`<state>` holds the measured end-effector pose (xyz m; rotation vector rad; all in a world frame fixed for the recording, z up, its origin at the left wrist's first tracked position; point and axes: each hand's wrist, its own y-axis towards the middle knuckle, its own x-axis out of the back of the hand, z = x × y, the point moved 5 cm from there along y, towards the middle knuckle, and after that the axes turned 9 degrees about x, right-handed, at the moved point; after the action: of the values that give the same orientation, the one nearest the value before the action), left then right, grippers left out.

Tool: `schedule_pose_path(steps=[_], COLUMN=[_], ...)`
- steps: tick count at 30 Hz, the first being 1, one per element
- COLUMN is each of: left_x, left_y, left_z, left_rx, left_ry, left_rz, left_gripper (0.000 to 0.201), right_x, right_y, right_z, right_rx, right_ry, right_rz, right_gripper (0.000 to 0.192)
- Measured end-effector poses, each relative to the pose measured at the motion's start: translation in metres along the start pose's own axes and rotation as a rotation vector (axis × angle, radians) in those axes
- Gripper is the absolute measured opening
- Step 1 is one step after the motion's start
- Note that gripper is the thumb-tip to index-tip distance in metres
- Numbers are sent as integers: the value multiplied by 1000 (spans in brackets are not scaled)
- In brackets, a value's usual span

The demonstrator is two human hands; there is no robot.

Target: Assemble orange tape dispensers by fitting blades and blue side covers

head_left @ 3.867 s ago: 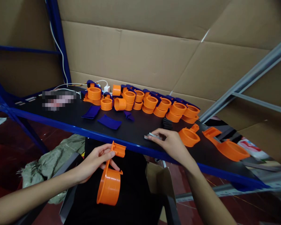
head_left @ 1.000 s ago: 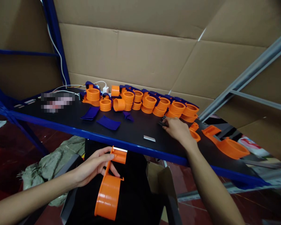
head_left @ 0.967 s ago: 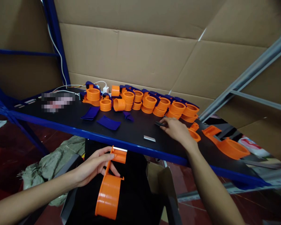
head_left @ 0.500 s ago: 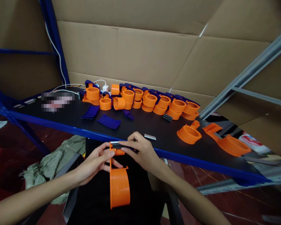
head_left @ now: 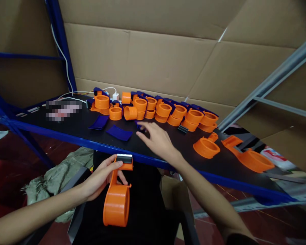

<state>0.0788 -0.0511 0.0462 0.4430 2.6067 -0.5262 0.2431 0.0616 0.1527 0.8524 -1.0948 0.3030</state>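
Note:
My left hand [head_left: 103, 178] grips an orange plastic tape dispenser [head_left: 116, 206] by its arm, above my lap. At the dispenser's upper end sit a black strip and a white serrated blade [head_left: 124, 155]; its round hub hangs below. My right hand [head_left: 156, 137] reaches over the black table, thumb and fingers apart. Its fingertips are at a small dark-blue plastic piece [head_left: 138, 124], which they partly cover; whether they touch it I cannot tell. To the left of that hand lie two curved dark-blue plastic pieces, one nearer [head_left: 119, 132] and one farther [head_left: 99, 122].
Stacked orange dispensers [head_left: 164, 109] with dark-blue parts line the back of the table [head_left: 173, 160]. Two more orange dispenser bodies lie at the right, one nearer [head_left: 206, 147] and one farther right [head_left: 255, 160]. A black strip [head_left: 183, 129] rests before the stacks. A white charger [head_left: 115, 97] stands behind.
My right hand has left the dispenser's blade end and moved up over the table to the small blue piece. My left hand has turned the dispenser, its hub swinging left.

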Motion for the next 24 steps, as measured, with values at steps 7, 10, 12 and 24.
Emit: schedule_pose_path(steps=[7, 10, 12, 24], left_x=[2, 3, 4, 4], left_y=[2, 3, 3, -7], left_z=[2, 2, 3, -4], left_rx=[22, 33, 44, -69], left_ry=[11, 14, 21, -42], left_rz=[7, -3, -16, -123], left_gripper=[26, 27, 30, 26], right_x=[-23, -28, -25, 4], right_y=[77, 82, 82, -7], right_z=[-63, -69, -71, 10], right_rx=[-169, -149, -132, -81], right_ry=[-86, -15, 45, 1007], right_rz=[222, 221, 214, 275], right_gripper=[45, 33, 28, 38])
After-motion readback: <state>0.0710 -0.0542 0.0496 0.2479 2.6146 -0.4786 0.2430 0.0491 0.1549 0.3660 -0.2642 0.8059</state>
